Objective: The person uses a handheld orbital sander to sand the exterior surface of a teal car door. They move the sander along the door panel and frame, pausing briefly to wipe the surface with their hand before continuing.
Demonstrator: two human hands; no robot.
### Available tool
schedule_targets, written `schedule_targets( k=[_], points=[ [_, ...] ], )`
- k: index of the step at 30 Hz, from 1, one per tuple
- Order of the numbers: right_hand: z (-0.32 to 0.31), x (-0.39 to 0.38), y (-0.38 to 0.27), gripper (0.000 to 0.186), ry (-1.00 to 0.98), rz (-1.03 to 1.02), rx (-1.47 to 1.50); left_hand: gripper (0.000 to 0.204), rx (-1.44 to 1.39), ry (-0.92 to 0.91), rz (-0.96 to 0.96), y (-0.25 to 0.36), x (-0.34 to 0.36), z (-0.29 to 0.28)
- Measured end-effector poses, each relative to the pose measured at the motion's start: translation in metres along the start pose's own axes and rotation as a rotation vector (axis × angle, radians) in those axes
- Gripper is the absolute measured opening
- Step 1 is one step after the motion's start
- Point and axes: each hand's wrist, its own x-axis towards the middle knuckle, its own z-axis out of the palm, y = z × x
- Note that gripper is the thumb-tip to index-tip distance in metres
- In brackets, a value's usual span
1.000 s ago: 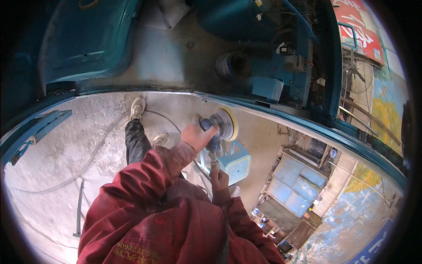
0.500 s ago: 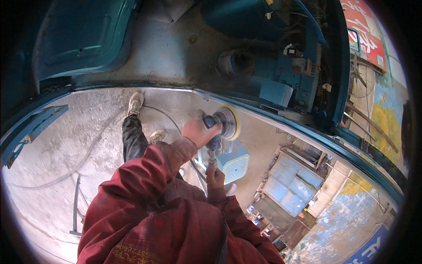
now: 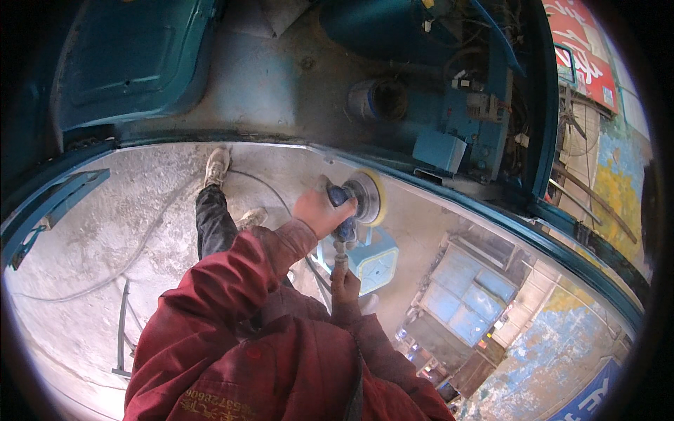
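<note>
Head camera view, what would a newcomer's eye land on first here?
Probably the sander just right of centre, with the left hand on its body and the right hand at its lower end. Next, likely the red jacket filling the lower middle, then the teal bodywork spanning the top.

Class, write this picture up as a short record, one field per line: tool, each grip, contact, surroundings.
Tool: round sander with yellow-edged pad
Left grip: closed around the sander's body
Right grip: closed around the connector at its lower end
Contact: pad against teal metal edge, cannot tell
Nearby: light-blue stool
Floor: dark hose, shoe
</note>
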Motion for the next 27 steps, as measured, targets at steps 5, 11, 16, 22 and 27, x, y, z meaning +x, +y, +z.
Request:
schedule_targets(
  k=[5,11,16,22,27],
  points=[
    [-0.006,-0.009,-0.009,0.043,0.027,0.023,0.068,0.068,-0.016,0.038,0.054,0.004,-0.005,0.005],
    [-0.015,-0.016,-0.013,0.037,-0.008,-0.004,0.08,0.068,-0.046,0.058,0.082,0.014,-0.01,0.004],
    [-0.016,-0.023,-0.021,0.038,0.051,-0.058,0.091,0.067,-0.058,-0.009,0.049,0.026,-0.017,0.0],
    [-0.026,-0.03,-0.037,0.034,0.038,-0.023,-0.01,0.069,-0.055,0.017,0.076,0.036,-0.023,0.001],
    [-0.028,-0.039,-0.049,0.036,0.088,-0.059,0.123,0.072,0.003,0.01,0.061,0.045,-0.029,0.001]
  ],
)
